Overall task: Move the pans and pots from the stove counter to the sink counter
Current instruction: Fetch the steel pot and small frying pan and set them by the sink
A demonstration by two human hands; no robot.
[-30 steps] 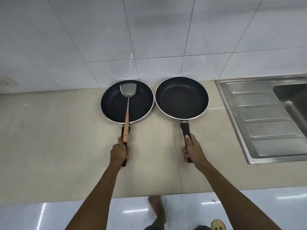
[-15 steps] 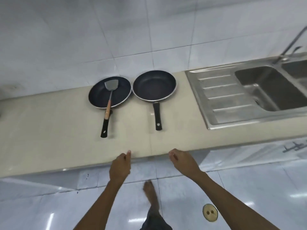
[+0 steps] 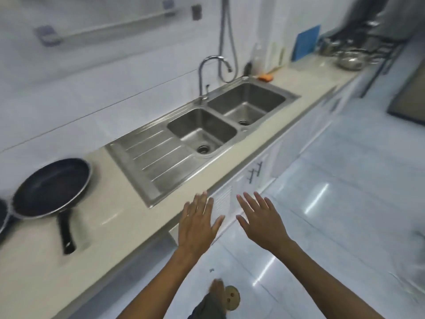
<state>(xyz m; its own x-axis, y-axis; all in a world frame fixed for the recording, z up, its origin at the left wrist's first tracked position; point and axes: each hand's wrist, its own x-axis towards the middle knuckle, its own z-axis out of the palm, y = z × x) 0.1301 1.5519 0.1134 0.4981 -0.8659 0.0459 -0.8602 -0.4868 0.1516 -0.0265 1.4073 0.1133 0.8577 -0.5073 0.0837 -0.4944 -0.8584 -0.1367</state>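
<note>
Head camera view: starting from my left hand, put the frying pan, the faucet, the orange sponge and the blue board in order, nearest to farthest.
From the left hand:
1. Frying pan, on the counter to its left.
2. Faucet, behind the double sink.
3. Orange sponge, on the counter just past the sink.
4. Blue board, leaning on the wall farther along.

White tiled wall [image 3: 96,93]; glossy floor [image 3: 345,203]

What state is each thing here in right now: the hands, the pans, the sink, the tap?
Left hand: open, fingers spread, holding nothing.
Right hand: open, fingers spread, holding nothing.
Frying pan: empty, resting flat on the counter, handle toward the edge.
Second pan: mostly cut off by the frame; contents cannot be told.
Double sink: both basins empty.
Faucet: no water running.
</note>
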